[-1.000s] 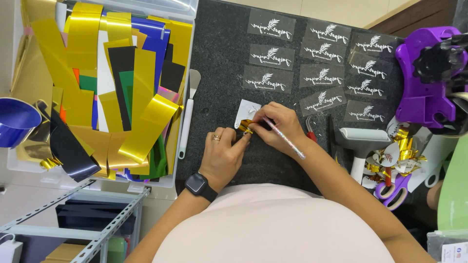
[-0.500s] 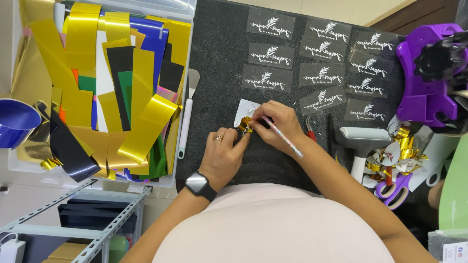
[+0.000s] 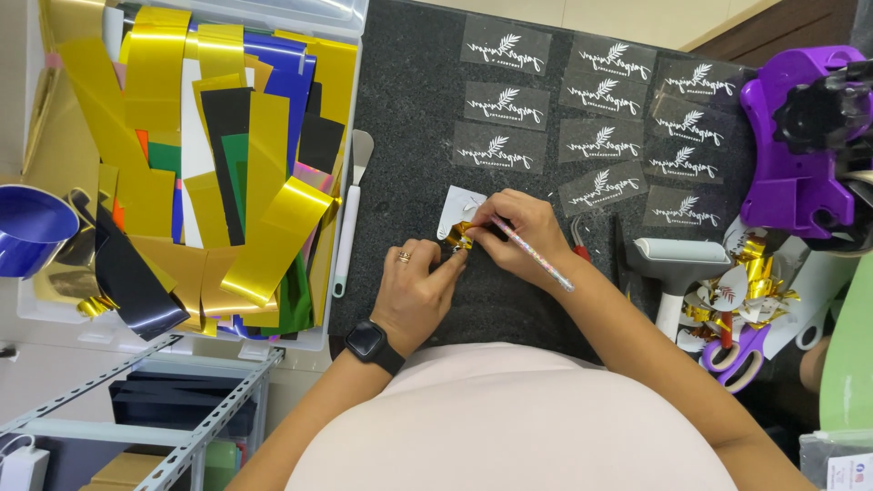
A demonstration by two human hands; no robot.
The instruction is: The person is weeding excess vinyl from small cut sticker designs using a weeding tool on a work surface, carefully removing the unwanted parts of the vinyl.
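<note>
Foil scrap bin (image 3: 195, 173) sits left. Left hand (image 3: 414, 295) pinches down the gold foil piece (image 3: 457, 238) on the black mat (image 3: 409, 127) — steadying it. Right hand (image 3: 518, 241) grips a weeding pen (image 3: 536, 257), tip at the foil; finished decals (image 3: 591, 136) parked far.

Both hands, left hand (image 3: 416, 289) and right hand (image 3: 520, 235), on gold foil scrap (image 3: 458, 236), probably pinched, pen-like tool (image 3: 536, 257) in right.
</note>
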